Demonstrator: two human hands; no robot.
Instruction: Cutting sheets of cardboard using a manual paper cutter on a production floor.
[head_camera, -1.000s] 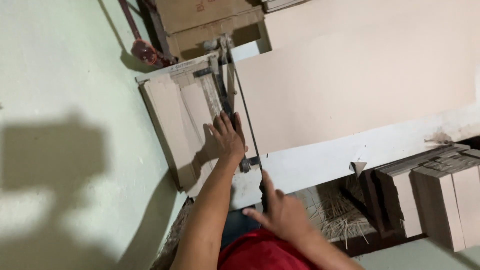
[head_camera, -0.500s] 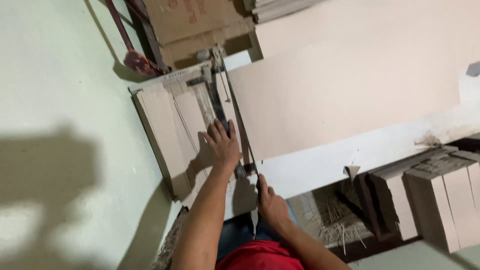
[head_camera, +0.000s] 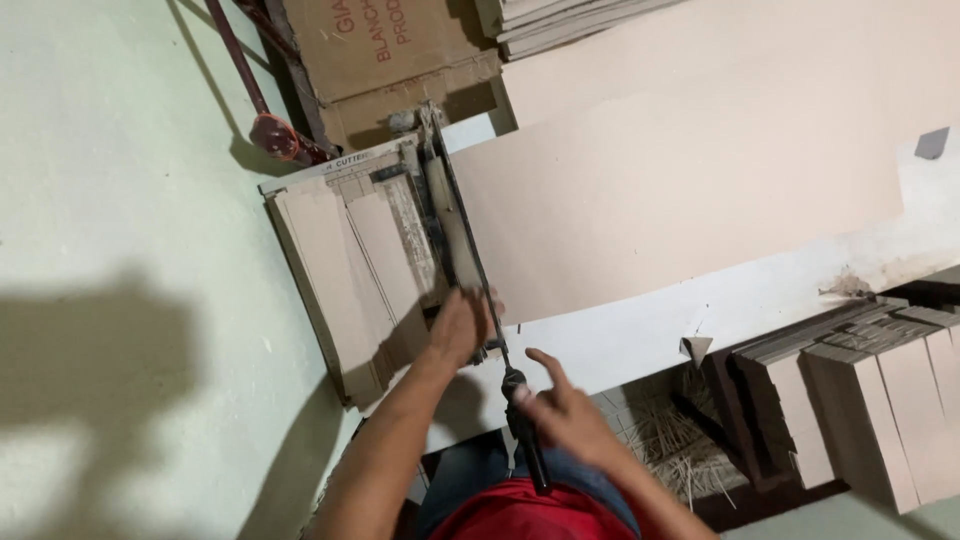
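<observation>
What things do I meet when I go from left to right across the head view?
Dark shadow on the pale floor → paper cutter base → left hand → right hand on the blade handle → large beige sheet → stacks of cut card.
</observation>
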